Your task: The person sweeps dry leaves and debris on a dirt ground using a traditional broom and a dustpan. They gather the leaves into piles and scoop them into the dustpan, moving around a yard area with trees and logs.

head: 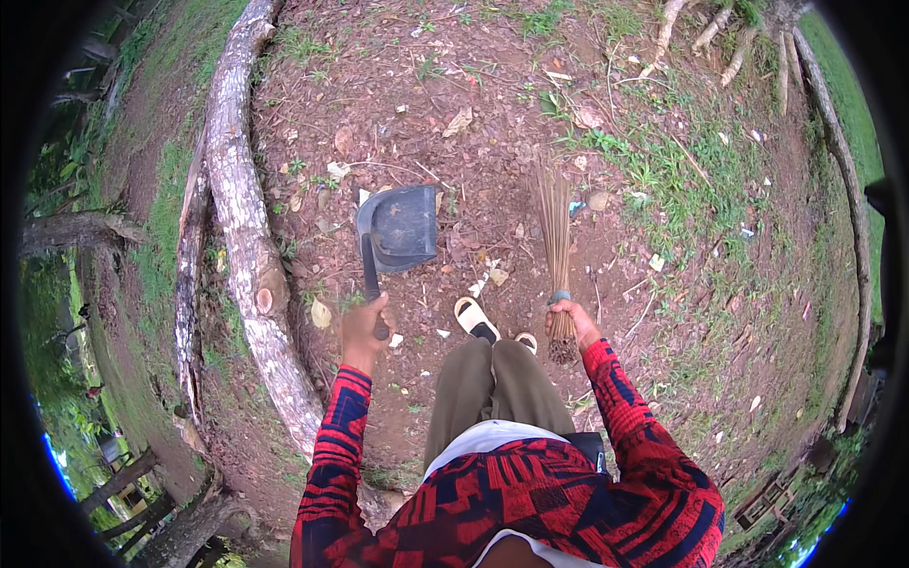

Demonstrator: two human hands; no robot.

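My left hand [366, 326] is closed around the handle of a dark plastic dustpan [401, 224]. The dustpan's open edge faces right, and its pan shows no litter inside. On the other side, my right hand [574, 321] grips a stick broom [556, 227] near its bound end, with the bristles pointing away from me. Dry leaves and scraps lie on the dirt around both tools, among them a yellowish leaf [321, 313] beside my left hand and a pale leaf [499, 276] between the tools. A blue-green scrap [576, 207] lies just right of the bristles.
A thick pale log [238, 163] runs along my left, with a thinner split log [190, 284] beside it. Tree roots [667, 35] spread at the upper right. Another long thin log [848, 177] curves along the far right. Grass patches [667, 174] grow right of the broom.
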